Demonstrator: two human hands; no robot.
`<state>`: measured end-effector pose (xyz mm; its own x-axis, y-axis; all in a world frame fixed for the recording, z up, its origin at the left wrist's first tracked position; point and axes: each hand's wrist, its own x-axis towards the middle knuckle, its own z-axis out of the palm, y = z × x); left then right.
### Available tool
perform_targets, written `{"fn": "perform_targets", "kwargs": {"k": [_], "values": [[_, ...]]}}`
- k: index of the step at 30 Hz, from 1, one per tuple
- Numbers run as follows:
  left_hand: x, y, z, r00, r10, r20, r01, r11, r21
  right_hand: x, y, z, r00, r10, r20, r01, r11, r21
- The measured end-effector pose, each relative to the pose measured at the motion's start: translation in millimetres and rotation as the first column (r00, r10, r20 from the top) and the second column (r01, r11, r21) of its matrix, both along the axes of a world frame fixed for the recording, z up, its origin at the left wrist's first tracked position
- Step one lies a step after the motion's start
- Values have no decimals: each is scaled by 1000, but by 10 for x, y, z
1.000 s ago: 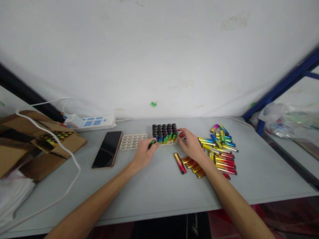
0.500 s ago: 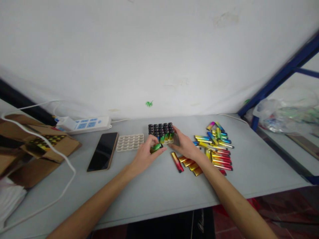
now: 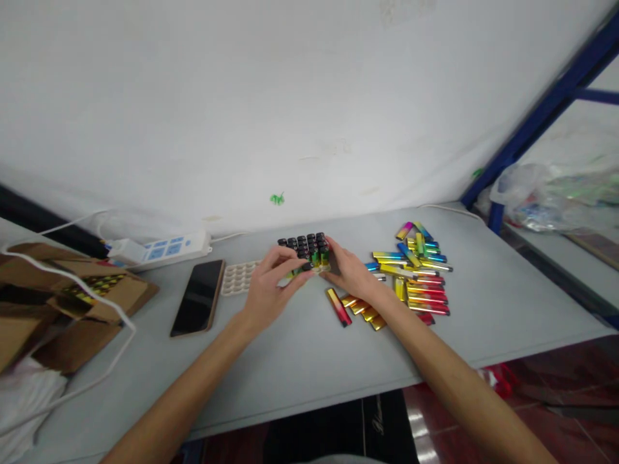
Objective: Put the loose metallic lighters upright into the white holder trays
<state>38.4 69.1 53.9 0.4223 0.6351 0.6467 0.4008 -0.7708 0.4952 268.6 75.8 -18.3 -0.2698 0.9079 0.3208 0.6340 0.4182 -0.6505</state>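
A white tray (image 3: 240, 277) on the grey table holds several upright lighters (image 3: 304, 247) with black tops at its right end. My left hand (image 3: 271, 290) pinches a green lighter (image 3: 298, 270) at the front of that block. My right hand (image 3: 349, 274) rests against the block's right side, fingers together on the lighters. To the right lies a heap of loose lighters (image 3: 418, 277) in yellow, blue, red and gold. A red-and-gold lighter (image 3: 338, 307) lies by itself just below my right hand.
A black phone (image 3: 197, 296) lies left of the tray. A white power strip (image 3: 159, 249) sits by the wall, its cable running over an open cardboard box (image 3: 62, 303) at the left. A blue metal frame (image 3: 541, 116) stands at the right. The table edge runs along the front.
My left hand has lifted the green lighter from the table up to the front of the block. My right hand slid in against the block. The view has tilted.
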Motion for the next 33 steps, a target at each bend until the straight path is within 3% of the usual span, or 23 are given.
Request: {"fn": "perform_targets", "kwargs": {"k": [4,12,18,28,33], "values": [[95,82,63,994,-56,-96,66,993,97,3,-7,31,999,48,-13,-47,999,15],[166,313,-230,973,25,-230,27,975,219,9,-19,20,999,35,2,-35,999,-16],[117,316,-140,951,108,-290,-71,988,136,1,-32,38,999,42,-7,-42,999,-9],[67,488,49,906,-119,-405,111,993,-44,14,-35,70,999,52,12,-51,998,-23],[133,540,0,897,-101,-430,111,994,0,25,-38,59,995,100,-27,-99,995,23]]}}
